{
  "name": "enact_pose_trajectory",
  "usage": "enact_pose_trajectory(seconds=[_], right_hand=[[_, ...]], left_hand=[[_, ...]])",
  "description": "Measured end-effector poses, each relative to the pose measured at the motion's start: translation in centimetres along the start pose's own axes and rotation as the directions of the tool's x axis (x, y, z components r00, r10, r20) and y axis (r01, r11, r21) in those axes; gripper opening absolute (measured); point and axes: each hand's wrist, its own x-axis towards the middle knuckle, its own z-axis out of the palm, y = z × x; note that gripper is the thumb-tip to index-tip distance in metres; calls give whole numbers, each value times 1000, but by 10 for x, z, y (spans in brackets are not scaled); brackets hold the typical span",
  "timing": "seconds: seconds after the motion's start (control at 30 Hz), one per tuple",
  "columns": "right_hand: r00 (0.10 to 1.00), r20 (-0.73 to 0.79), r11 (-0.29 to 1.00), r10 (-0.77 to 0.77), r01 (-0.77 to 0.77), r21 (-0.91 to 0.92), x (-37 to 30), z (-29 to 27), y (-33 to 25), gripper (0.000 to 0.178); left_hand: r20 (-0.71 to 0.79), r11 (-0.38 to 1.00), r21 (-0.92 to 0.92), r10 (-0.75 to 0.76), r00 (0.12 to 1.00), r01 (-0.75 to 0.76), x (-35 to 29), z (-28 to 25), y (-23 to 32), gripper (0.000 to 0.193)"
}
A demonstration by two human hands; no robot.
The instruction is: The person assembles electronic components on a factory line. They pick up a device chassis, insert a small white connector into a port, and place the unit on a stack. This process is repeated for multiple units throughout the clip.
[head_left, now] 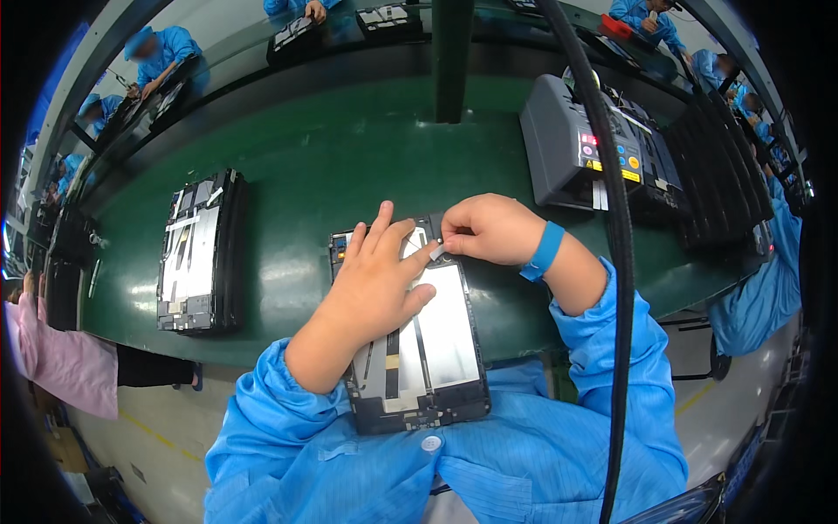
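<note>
- Black-rimmed, silver rectangular device (449, 327) overhangs the near edge of the glossy green table (349, 131);
- left hand (374, 272) spread across it;
- right hand (489, 229) pinching 1 small pale strip (437, 252) near its upper-right corner;
- 1 stack of similar black-and-silver devices (185, 262) stands left.

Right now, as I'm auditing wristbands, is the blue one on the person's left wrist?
No, the blue wristband circles the wrist of the right hand, while that of the left hand is bare.
</note>
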Motion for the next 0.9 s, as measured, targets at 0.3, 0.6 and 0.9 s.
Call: enact_pose_trajectory(seconds=[0.3,0.6,0.9], right_hand=[[994,108,998,32,-38,57,11,-5,-2,21],[946,206,967,250,-236,-94,23,-11,-19,26],[890,123,898,439,-436,-52,24,-5,19,50]], left_hand=[[6,993,-99,-66,998,67,2,3,-3,37],[-94,977,-139,-177,980,163,12,10,1,21],[-6,926,-257,-288,958,277,34,0,-4,10]])
